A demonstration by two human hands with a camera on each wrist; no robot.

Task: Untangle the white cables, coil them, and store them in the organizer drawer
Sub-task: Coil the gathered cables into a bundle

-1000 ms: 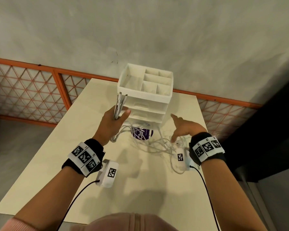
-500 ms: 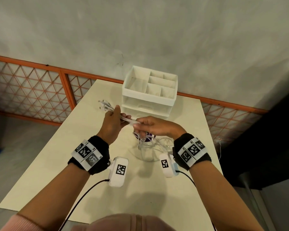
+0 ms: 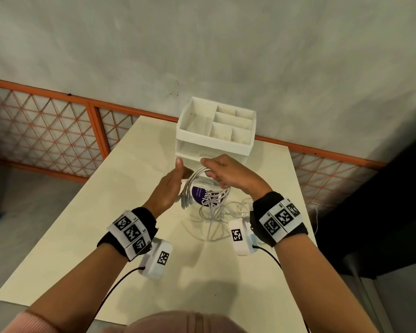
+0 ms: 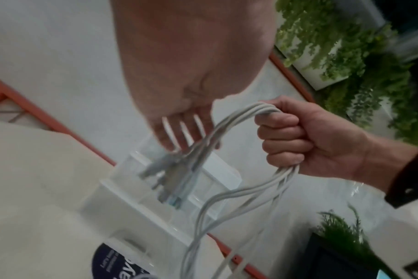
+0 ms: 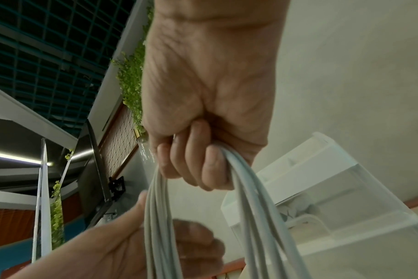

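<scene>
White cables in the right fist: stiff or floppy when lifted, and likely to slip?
Probably floppy: the white cables drape over the right hand and sag in loops toward the table. Likely light, since one fist carries the whole bundle. The smooth strands may slide apart; the left hand steadies the plug ends.

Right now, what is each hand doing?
Left hand: open, fingers straight beside the cables.
Right hand: closed around the white cables.

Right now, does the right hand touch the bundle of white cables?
Touching. The left wrist view shows the right hand fisted around the white cable bundle, which loops over its fingers.
</scene>
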